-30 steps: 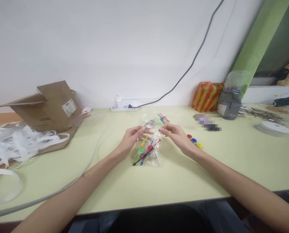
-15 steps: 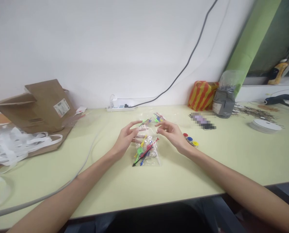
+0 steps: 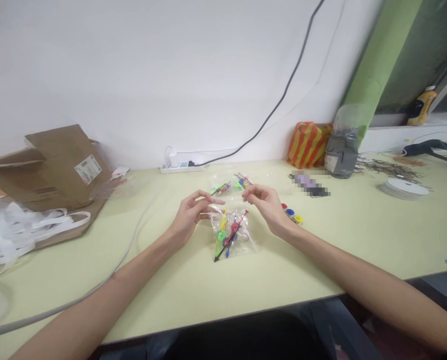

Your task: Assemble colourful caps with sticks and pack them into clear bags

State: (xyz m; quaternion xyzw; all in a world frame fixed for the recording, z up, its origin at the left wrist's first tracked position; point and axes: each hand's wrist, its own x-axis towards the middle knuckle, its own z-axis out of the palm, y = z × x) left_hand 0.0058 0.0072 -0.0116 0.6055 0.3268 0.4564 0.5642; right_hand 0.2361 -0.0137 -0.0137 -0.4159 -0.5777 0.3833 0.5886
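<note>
A clear plastic bag lies on the table, holding colourful plastic pieces. Among them are a long red-and-black stick and a green piece. Further back, more small coloured pieces show through clear plastic, and I cannot tell whether this is the same bag. My left hand and my right hand hover over the bag, fingertips pinched on its thin upper plastic. Neither hand covers the lower bundle.
On the pale green table are red, blue and yellow caps, a white tape roll and a blurred object. A grey cable crosses the left, by a cardboard box and white strips.
The lower bag has shifted slightly right and turned. My hands have drawn a little closer together over it, with their fingertips pinched. The view has also drifted slightly.
</note>
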